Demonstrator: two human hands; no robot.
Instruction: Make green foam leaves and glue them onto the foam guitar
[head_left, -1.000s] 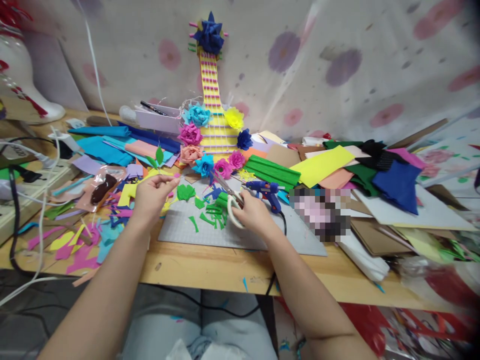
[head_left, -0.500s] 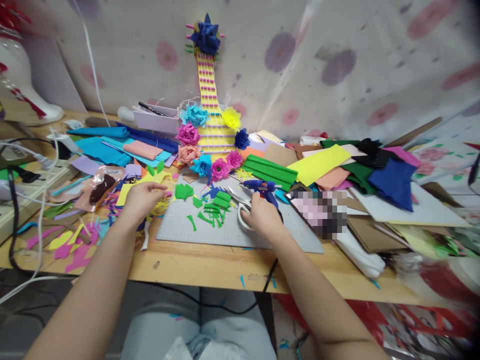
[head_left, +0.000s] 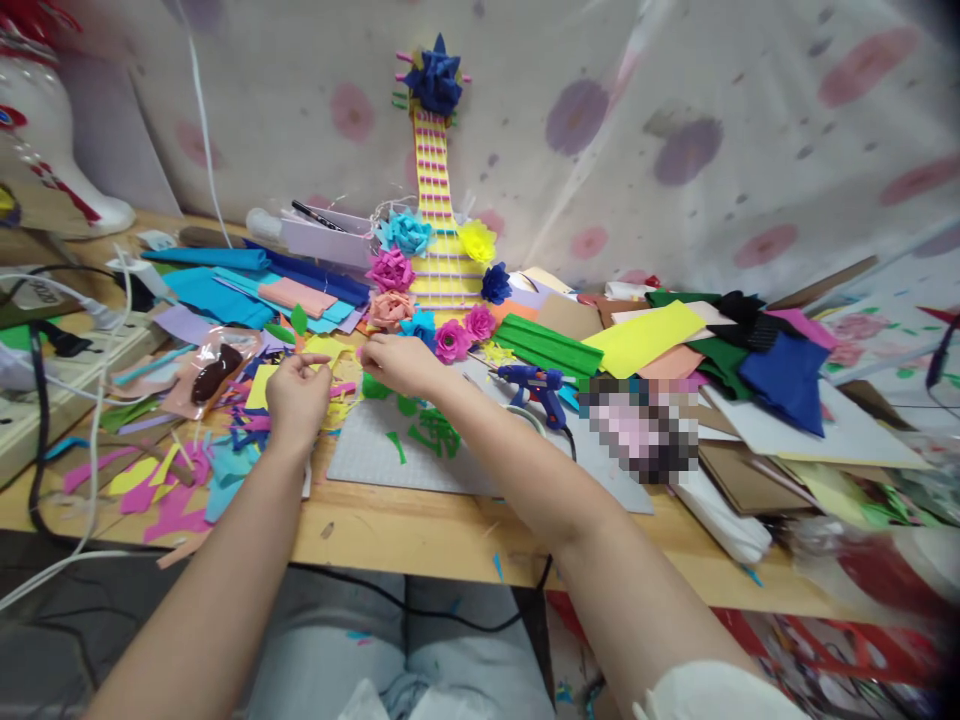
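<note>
My left hand (head_left: 295,393) hovers over the paper scraps left of the grey cutting mat (head_left: 375,462), thumb and fingers pinched on the thin stem of a small green leaf (head_left: 298,320). My right hand (head_left: 401,362) reaches across the mat close to the left one. Its fingers are curled together over a yellow paper piece (head_left: 326,348), and what they hold is hidden. Cut green scraps (head_left: 429,432) lie on the mat beneath my right forearm. The scissors' white handle (head_left: 525,413) peeks out beside that forearm, with no hand on it.
A blue glue gun (head_left: 536,384) lies on the mat's right side, its cord running off the table edge. A yellow guitar-shaped craft (head_left: 439,215) with paper flowers leans on the wall. Coloured sheets (head_left: 645,335) are stacked right, blue sheets (head_left: 210,290) and cables left.
My right hand let go of the scissors and moved left across the mat to meet the left hand. The left hand stayed roughly put, still pinching the leaf stem.
</note>
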